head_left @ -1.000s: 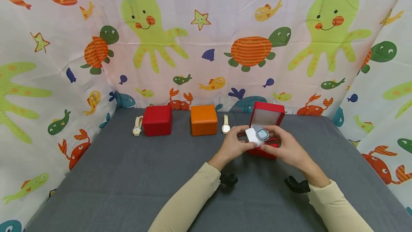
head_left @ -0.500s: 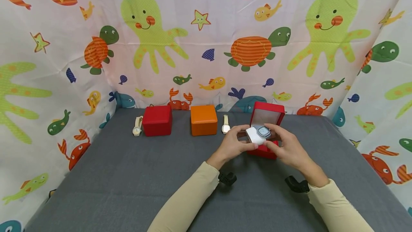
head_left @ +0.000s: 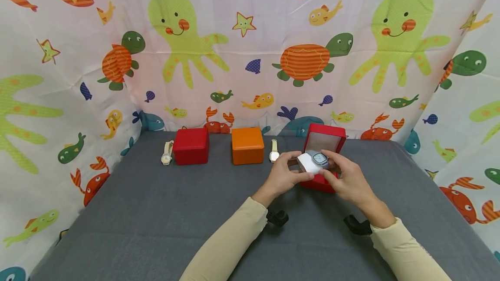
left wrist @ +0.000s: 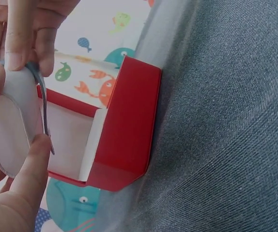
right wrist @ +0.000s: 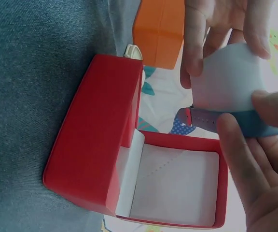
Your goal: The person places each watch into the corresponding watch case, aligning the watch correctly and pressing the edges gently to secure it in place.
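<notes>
A white watch cushion (head_left: 307,164) is held over the open red watch box (head_left: 321,185) in the head view. My left hand (head_left: 282,176) grips one end of the cushion, thumb in front and fingers behind. A watch with a blue-grey strap (right wrist: 255,123) lies round the other end, its square face (head_left: 320,158) turned up. My right hand (head_left: 349,181) pinches the watch, thumb near the cushion and fingers at the strap. In the right wrist view, the free strap end (right wrist: 183,116) sticks out past the cushion. The box's raised lid (head_left: 326,130) stands behind the hands.
A closed red box (head_left: 191,146) and a closed orange box (head_left: 248,145) stand along the back of the grey cloth (head_left: 195,224). One pale-strapped watch (head_left: 166,152) lies left of the red box, another watch (head_left: 274,151) right of the orange one. A printed curtain (head_left: 242,55) hangs behind.
The watch and cushion have tilted and shifted slightly to the right. My right thumb has moved up a little on them. My left hand keeps nearly the same place.
</notes>
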`<state>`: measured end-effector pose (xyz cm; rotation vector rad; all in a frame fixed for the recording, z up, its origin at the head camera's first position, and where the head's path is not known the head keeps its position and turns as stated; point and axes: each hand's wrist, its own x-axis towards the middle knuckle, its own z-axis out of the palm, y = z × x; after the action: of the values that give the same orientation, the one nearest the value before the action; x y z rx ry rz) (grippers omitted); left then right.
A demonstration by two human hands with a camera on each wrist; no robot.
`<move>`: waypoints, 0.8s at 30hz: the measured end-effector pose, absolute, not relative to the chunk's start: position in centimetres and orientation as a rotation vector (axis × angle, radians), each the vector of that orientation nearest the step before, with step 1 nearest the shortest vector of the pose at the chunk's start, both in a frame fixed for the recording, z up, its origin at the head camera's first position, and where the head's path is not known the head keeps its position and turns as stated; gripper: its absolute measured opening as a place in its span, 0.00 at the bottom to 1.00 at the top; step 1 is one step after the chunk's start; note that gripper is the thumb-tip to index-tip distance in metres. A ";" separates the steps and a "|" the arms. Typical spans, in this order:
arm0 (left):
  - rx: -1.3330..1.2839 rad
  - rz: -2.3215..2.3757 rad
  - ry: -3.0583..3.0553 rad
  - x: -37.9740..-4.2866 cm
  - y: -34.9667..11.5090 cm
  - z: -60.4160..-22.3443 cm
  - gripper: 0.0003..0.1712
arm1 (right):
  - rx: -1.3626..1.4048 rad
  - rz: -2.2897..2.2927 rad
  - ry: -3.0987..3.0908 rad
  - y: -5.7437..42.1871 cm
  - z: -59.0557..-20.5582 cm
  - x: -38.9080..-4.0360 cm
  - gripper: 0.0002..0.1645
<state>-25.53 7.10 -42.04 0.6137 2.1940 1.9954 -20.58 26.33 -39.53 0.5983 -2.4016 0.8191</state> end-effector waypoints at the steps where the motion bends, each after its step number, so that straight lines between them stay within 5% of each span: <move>1: 0.605 2.002 2.194 -25.5 7.2 -42.1 0.38 | 0.598 0.811 -2.386 26.3 -39.5 -20.6 0.36; 24: 0.666 1.980 2.216 -25.9 6.7 -41.7 0.38 | 0.596 0.909 -2.456 27.0 -39.0 -20.5 0.29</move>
<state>-25.86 6.72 -41.67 0.6656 2.2160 1.9804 -20.45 26.96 -39.00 0.5963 -2.4562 0.9092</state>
